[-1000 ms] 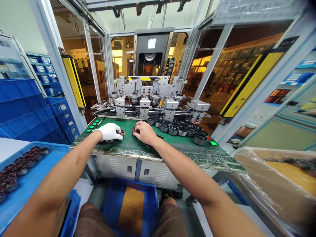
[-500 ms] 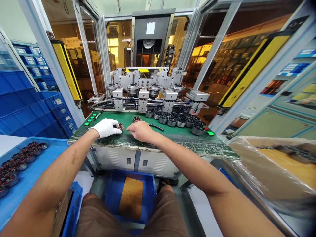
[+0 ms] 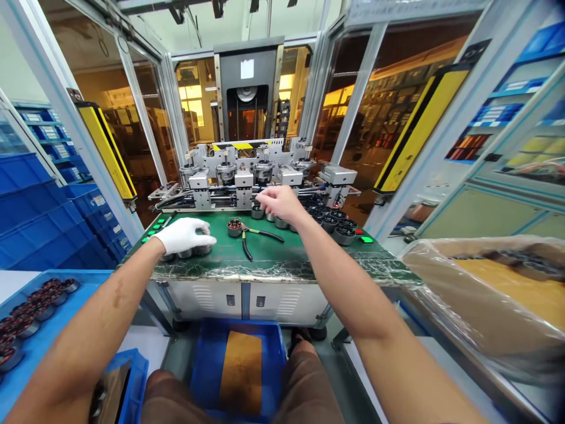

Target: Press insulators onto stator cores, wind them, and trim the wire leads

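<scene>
Since the earlier frame the bare right hand [image 3: 279,202] has left the mat's near edge and reached to the back row of dark round parts [image 3: 329,222], fingers loosely curled above them — whether it grips one cannot be told. The gloved left hand [image 3: 183,235] rests palm-down over round parts [image 3: 185,253] on the green mat [image 3: 265,253]. A copper-wound part [image 3: 235,227] and pliers [image 3: 247,238] lie between the hands.

Gloved left hand [image 3: 183,235] is lying palm-down, fingers curled, forearm stretched forward. Bare right hand [image 3: 281,202] is reaching farther ahead, raised, fingers bent downward, arm nearly straight.
</scene>
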The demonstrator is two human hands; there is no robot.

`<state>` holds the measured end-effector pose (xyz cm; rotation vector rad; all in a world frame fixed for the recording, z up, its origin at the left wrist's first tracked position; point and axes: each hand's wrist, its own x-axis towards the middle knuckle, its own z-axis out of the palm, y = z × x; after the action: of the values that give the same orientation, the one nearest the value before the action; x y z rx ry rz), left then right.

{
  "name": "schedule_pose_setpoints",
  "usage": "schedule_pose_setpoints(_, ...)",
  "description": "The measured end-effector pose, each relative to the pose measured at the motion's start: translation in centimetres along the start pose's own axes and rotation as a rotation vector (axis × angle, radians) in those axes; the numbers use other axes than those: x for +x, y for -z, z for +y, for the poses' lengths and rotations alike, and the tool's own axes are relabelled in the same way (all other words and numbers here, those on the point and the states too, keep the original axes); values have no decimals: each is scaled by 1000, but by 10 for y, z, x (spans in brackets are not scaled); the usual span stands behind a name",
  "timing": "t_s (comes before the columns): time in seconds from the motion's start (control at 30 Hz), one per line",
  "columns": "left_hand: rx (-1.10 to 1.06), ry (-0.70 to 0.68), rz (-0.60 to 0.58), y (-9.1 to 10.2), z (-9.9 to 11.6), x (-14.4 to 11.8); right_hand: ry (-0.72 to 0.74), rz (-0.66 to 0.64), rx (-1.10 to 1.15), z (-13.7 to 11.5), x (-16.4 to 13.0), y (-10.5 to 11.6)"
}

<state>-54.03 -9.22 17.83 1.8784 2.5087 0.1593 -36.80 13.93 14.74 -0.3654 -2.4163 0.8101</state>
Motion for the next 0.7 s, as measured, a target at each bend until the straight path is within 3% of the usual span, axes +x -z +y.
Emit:
schedule_pose_setpoints(0.07, 26, 11, 43, 0, 13, 15, -95, 38, 43, 11, 7, -8)
schedule_pose_setpoints(0.13, 63, 24, 46, -7, 28, 35, -152, -24, 71, 19, 9, -25)
schedule_pose_setpoints(0.23, 97, 53, -3, -24, 45, 67, -175, -134, 77, 24, 6, -48)
schedule_pose_setpoints(0.33, 102, 87, -41, -31, 50, 86, -162, -162, 46, 26, 4, -52)
schedule_pose_setpoints(0.53, 87, -18, -114, -17, 30, 81, -85, -109, -11, 27, 6, -48)
schedule_pose_setpoints(0.7, 107, 23, -103, -18, 28, 74, 24, -121, -47, 18, 3, -49)
